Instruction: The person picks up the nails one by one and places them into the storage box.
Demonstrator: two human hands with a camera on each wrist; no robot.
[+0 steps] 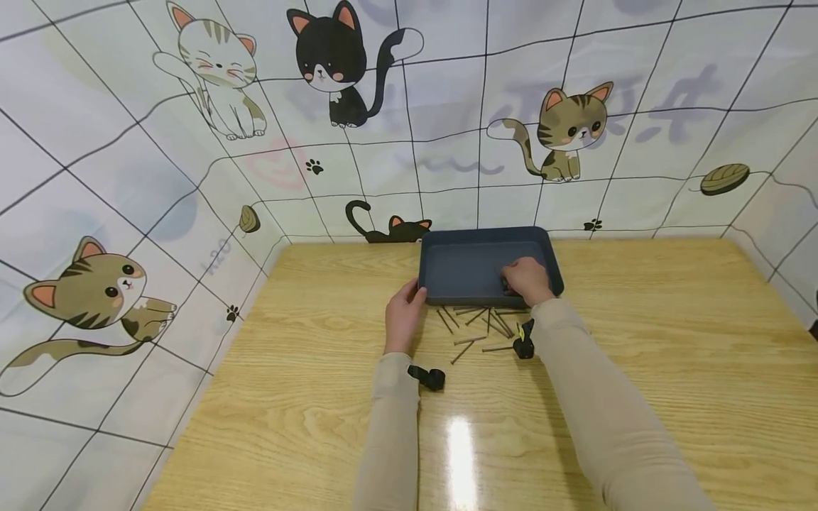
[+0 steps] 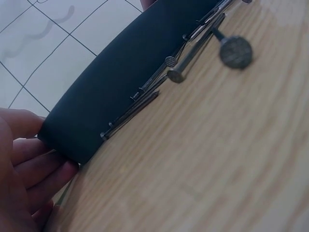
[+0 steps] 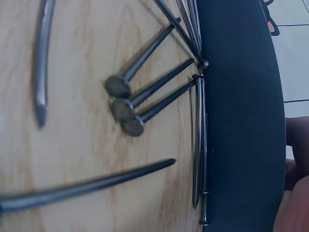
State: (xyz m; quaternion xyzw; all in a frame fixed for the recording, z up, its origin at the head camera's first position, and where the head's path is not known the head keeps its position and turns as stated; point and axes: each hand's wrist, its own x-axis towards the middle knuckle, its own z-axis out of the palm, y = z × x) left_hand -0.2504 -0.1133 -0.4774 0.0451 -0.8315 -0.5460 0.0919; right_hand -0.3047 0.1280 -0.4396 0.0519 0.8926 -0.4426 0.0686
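A dark blue-grey rectangular tray (image 1: 463, 273) lies flat on the wooden table against the wall. My left hand (image 1: 404, 311) grips its near left corner; in the left wrist view the thumb (image 2: 21, 122) is at the rim and the fingers (image 2: 41, 169) lie along the outer wall. Inside the tray, toward its right end, is my right hand (image 1: 527, 279) with curled fingers; whatever is under them is hidden. Several metal nails (image 1: 470, 341) are scattered on the table before the tray's near side, and some (image 3: 200, 145) lie right along its wall.
Close to the right wrist camera are several nail heads (image 3: 123, 110) and a single nail (image 3: 96, 187). The wooden table (image 1: 307, 397) extends to both sides and toward me. Behind the tray rises a cat-patterned wall covering (image 1: 447, 163). Black cameras (image 1: 434, 380) are strapped to both wrists.
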